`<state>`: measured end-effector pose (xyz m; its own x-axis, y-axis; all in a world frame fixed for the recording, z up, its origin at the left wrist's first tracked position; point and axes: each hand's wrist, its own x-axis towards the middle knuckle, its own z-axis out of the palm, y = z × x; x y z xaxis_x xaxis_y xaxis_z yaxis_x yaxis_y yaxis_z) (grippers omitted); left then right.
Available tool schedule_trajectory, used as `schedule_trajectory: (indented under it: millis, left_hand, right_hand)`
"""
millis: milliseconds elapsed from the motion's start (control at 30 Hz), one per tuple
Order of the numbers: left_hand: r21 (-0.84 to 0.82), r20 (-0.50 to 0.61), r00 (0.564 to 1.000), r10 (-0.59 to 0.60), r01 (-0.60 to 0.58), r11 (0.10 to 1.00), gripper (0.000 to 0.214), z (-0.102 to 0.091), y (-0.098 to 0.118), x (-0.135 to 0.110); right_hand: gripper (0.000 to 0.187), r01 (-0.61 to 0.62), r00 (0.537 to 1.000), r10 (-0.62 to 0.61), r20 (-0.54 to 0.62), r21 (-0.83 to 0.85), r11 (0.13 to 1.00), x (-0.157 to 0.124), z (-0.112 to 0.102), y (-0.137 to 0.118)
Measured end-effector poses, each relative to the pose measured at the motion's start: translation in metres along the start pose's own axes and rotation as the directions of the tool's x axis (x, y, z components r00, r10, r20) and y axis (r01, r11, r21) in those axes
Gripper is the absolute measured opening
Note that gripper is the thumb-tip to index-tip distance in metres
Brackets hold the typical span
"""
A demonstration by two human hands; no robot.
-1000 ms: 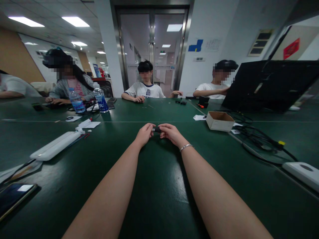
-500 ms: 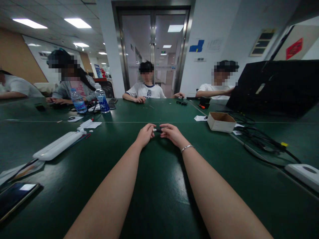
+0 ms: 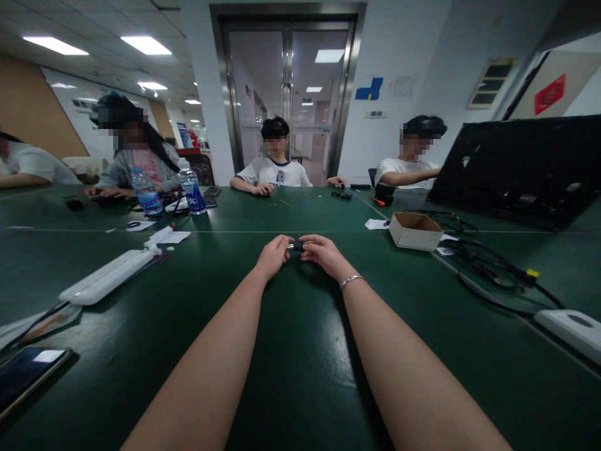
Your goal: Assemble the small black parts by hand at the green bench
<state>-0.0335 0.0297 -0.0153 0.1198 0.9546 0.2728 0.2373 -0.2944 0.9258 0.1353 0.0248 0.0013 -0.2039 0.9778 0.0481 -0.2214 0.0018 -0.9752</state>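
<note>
Both my arms stretch forward over the dark green table. My left hand and my right hand meet at the middle of the table, fingers curled. Between their fingertips they pinch a small black part with a metal end, one hand at each end. The part is too small to name. A thin bracelet circles my right wrist.
A white power strip and a phone lie at left, with water bottles farther back. An open cardboard box, black cables and a white device sit at right. A black case stands behind. Several people sit across.
My hands have stayed together on the small part, with only slight finger movement. The view has shifted a little.
</note>
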Motion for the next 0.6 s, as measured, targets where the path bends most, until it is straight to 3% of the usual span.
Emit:
schedule_trajectory:
  millis: [300, 600]
  left_hand:
    - [0.106, -0.011, 1.000, 0.013, -0.012, 0.994, 0.029, -0.0007, 0.0005, -0.0010]
    - [0.033, 0.009, 1.000, 0.011, -0.011, 0.999, 0.029, 0.0001, -0.0019, 0.0005]
  right_hand:
    - [0.020, 0.001, 1.000, -0.001, 0.019, 0.005, 1.000, -0.0002, 0.0000, -0.0003]
    - [0.020, 0.006, 1.000, -0.006, -0.001, 0.007, 1.000, -0.0002, 0.0008, -0.0005]
